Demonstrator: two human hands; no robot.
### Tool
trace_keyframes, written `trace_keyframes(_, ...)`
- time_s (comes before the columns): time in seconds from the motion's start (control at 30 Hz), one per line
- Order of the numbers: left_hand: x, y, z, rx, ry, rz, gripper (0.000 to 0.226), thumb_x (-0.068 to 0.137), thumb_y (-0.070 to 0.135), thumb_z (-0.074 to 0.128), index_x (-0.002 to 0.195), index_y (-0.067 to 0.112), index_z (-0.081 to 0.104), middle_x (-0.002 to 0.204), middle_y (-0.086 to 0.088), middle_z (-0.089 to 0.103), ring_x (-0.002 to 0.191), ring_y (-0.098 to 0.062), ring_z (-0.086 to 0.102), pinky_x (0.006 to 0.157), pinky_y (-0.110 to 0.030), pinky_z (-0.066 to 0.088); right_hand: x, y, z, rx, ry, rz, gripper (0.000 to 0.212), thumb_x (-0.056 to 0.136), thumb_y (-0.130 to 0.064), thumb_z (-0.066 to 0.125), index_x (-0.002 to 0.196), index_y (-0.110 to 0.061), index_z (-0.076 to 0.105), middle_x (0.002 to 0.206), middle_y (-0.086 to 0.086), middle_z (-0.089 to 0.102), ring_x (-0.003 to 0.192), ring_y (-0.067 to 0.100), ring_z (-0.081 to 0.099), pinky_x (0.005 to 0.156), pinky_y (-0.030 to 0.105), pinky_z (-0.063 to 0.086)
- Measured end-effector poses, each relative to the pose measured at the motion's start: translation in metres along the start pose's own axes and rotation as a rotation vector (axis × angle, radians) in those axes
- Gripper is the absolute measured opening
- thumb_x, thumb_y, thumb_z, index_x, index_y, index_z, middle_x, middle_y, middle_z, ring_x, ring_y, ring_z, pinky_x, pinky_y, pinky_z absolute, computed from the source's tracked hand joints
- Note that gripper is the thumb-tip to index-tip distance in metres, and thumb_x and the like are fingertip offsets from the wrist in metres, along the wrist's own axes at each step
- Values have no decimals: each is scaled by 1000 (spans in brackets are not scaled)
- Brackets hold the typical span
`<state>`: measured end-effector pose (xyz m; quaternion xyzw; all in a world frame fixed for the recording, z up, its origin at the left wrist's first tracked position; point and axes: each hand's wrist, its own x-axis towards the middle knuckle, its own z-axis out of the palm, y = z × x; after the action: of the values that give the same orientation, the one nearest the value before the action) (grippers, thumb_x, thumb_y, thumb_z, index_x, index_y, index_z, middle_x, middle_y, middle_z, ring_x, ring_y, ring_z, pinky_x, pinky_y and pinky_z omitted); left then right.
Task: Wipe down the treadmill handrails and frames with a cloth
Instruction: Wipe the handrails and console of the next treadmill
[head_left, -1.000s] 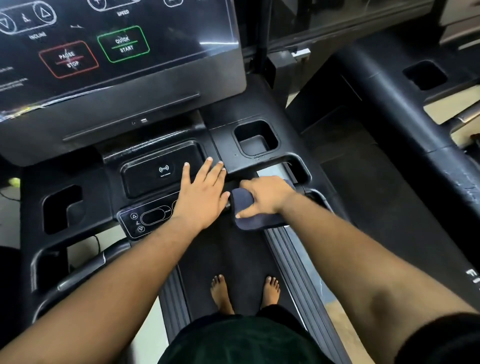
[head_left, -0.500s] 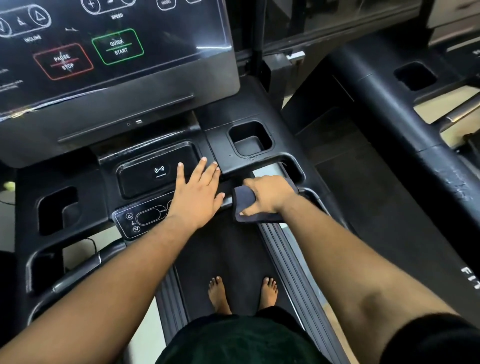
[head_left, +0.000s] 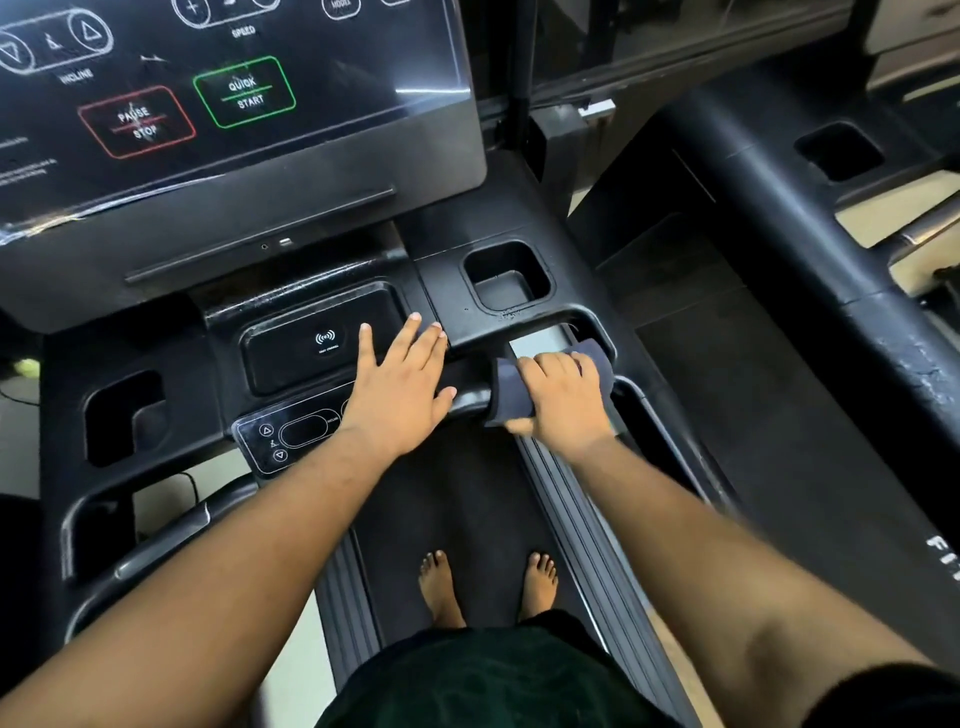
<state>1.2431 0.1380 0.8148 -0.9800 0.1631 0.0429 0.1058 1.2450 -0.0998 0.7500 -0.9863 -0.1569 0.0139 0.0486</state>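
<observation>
A dark blue-grey cloth (head_left: 506, 389) is wrapped over the black front handrail (head_left: 470, 400) of the treadmill, just right of the console's middle. My right hand (head_left: 563, 397) is closed around the cloth and the rail under it. My left hand (head_left: 402, 389) lies flat, fingers spread, on the console deck beside the wireless pad (head_left: 322, 340) and covers part of the small control panel (head_left: 288, 436). The two hands are a short gap apart on the same rail line. The right side rail (head_left: 660, 415) curves back from the cloth.
The touchscreen (head_left: 208, 88) stands above the deck. Cup holders (head_left: 506, 278) (head_left: 124, 415) sit on either side. My bare feet (head_left: 441, 587) stand on the belt. A second treadmill's black frame (head_left: 810, 249) runs along the right. The left handrail (head_left: 156, 540) curves at lower left.
My right hand has slid the cloth to the right along the front rail and rolled it further around the bar. My left hand has stayed flat on the console.
</observation>
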Motion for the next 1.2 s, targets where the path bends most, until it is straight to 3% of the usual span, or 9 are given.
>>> trace_keyframes(0.03,0,0,2,3,11,-3,73,103,56,35,163,15,24,171,0,20,160,-22,4,121,-71,7,-6,-2,7,-24,53,26,79,55,-65,82,117,-22,58,106,-1,63,106,26,61,100,46,39)
trace_keyframes(0.1,0,0,4,-4,6,-11,73,103,56,36,162,15,25,171,0,21,160,-22,4,121,-71,7,8,2,-8,-31,-72,4,73,58,-66,79,114,-24,57,106,-1,65,104,26,62,96,46,42)
trace_keyframes(0.23,1,2,1,-10,-6,-24,72,103,55,36,162,15,25,171,1,20,160,-21,2,121,-71,7,51,19,-60,178,-612,-113,55,65,-74,77,96,-34,55,97,-7,67,92,23,62,77,34,43)
trace_keyframes(0.27,1,2,1,-10,-4,-27,72,103,55,35,162,15,24,171,1,20,160,-21,1,121,-71,6,52,20,-58,182,-602,-111,54,65,-73,76,94,-34,53,95,-8,66,91,23,62,76,33,42)
trace_keyframes(0.43,1,4,1,12,-3,-30,73,103,55,33,163,15,23,171,0,19,160,-22,1,121,-71,6,1,6,-4,-2,-39,-4,71,57,-66,78,112,-26,56,104,-3,63,103,25,63,95,45,41)
trace_keyframes(0.63,2,7,1,4,-38,-67,75,102,56,32,164,15,20,172,1,14,160,-21,-4,121,-71,5,54,11,-54,85,-568,-159,64,67,-67,76,113,-27,56,113,1,69,106,28,65,83,37,47)
trace_keyframes(0.87,3,11,0,0,-31,-105,74,100,53,34,163,16,22,173,0,14,160,-21,-4,121,-71,2,-15,-25,3,52,11,-165,81,76,-49,74,145,-19,43,143,4,51,135,29,47,116,57,26)
trace_keyframes(1.07,2,17,-4,-26,-40,-140,76,99,51,38,164,16,20,173,0,13,160,-22,-3,121,-71,1,41,-9,-31,110,-314,-243,66,69,-66,77,115,-26,51,117,0,66,110,28,64,88,45,45)
trace_keyframes(1.2,-1,21,-8,-26,-26,-145,72,103,46,38,164,16,17,173,-2,11,160,-21,-3,119,-74,1,-5,-19,-6,54,-63,-160,62,88,-35,64,145,-19,45,138,3,56,129,28,53,113,50,36)
